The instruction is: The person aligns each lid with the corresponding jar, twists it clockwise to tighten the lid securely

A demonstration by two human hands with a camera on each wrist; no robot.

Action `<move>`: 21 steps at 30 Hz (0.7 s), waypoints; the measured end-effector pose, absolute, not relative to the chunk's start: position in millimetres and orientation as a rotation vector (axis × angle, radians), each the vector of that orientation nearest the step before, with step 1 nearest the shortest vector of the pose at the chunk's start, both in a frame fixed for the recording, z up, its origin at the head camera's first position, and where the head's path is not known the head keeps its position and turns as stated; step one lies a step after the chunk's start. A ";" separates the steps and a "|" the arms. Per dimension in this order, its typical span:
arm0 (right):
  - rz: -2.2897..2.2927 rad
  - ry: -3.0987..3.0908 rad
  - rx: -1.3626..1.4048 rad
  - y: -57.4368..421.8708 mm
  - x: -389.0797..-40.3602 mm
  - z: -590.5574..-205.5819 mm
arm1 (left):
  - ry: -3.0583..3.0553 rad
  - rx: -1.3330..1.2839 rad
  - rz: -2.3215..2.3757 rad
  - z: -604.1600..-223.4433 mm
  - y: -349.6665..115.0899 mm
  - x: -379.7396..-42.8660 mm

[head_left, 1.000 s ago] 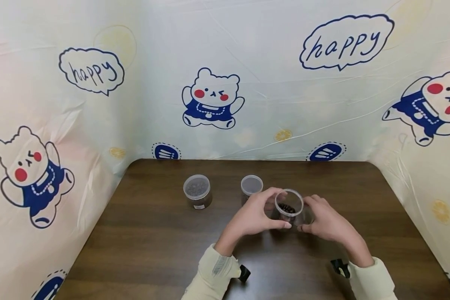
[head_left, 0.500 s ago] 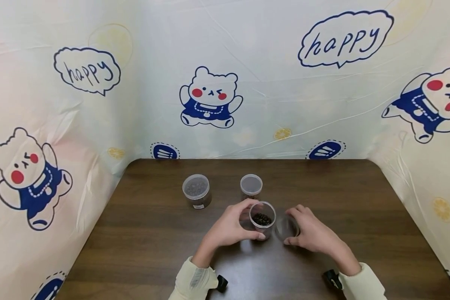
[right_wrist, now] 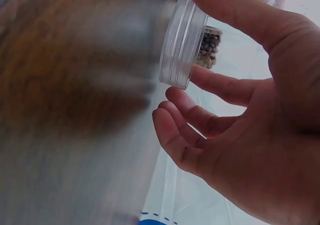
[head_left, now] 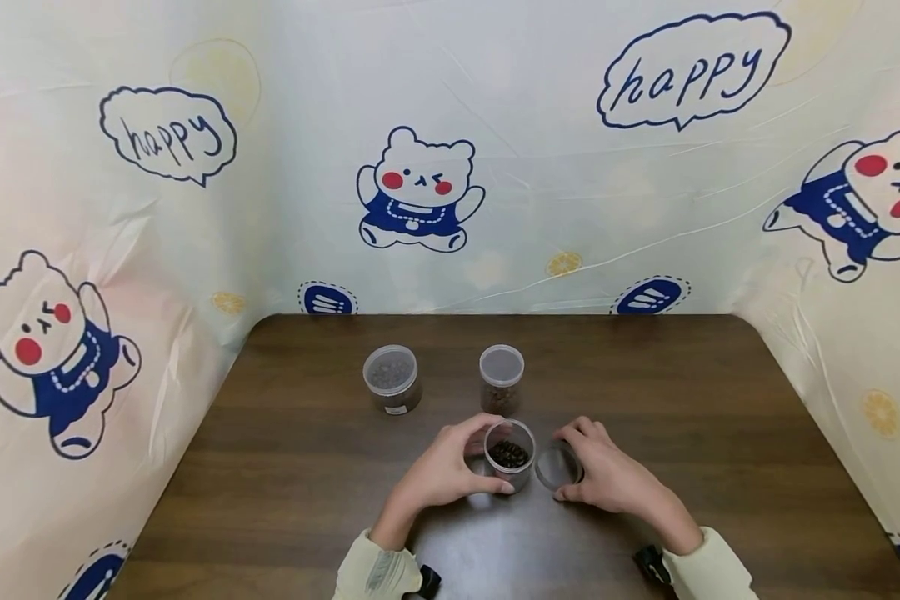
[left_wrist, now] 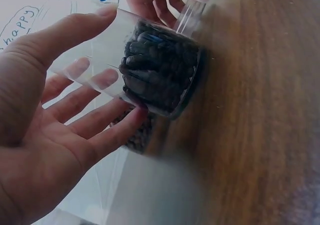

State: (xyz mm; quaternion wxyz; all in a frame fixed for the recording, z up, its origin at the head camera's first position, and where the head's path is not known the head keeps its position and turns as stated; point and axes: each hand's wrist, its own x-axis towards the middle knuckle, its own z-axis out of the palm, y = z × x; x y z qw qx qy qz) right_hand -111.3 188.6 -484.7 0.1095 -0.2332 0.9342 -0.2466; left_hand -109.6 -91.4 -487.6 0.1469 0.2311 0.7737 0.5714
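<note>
My left hand (head_left: 446, 467) grips a clear plastic jar (head_left: 512, 478) around its side, thumb in front and fingers behind. Glossy dark beans (left_wrist: 160, 70) fill the jar's lower part, and its top is uncovered. To its right, my right hand (head_left: 609, 473) pinches a clear round lid (head_left: 557, 468) by the rim between thumb and fingers. The right wrist view has this lid (right_wrist: 179, 45) on edge, close above the tabletop; whether it touches is unclear. Jar and lid are side by side, slightly apart in the head view.
Behind the held jar stands a narrow lidded jar (head_left: 501, 385) with brownish contents. A wider lidded jar (head_left: 392, 377) stands farther left. All are on a dark wooden table (head_left: 307, 500), with a printed cloth (head_left: 540, 192) behind and at both sides.
Both hands have moved left and nearer to me, the left carrying the jar and the right the lid. The jar went from beside the narrow jar to in front of it. The other jars stayed put.
</note>
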 end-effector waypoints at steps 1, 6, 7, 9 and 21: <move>-0.723 2.753 -0.692 188.5 -111.3 -485.3 | 2.225 0.665 1.649 -488.8 -92.2 -109.2; -0.709 2.774 -0.684 188.3 -111.8 -487.9 | 2.234 0.661 1.663 -492.5 -94.5 -108.3; -0.708 2.773 -0.687 188.3 -111.6 -488.4 | 2.243 0.658 1.658 -492.7 -95.0 -107.9; -0.703 2.774 -0.683 188.1 -111.4 -489.7 | 2.257 0.644 1.638 -492.8 -95.8 -107.3; -0.727 2.754 -0.640 193.1 -108.5 -486.4 | 2.234 0.683 1.630 -493.5 -96.6 -107.4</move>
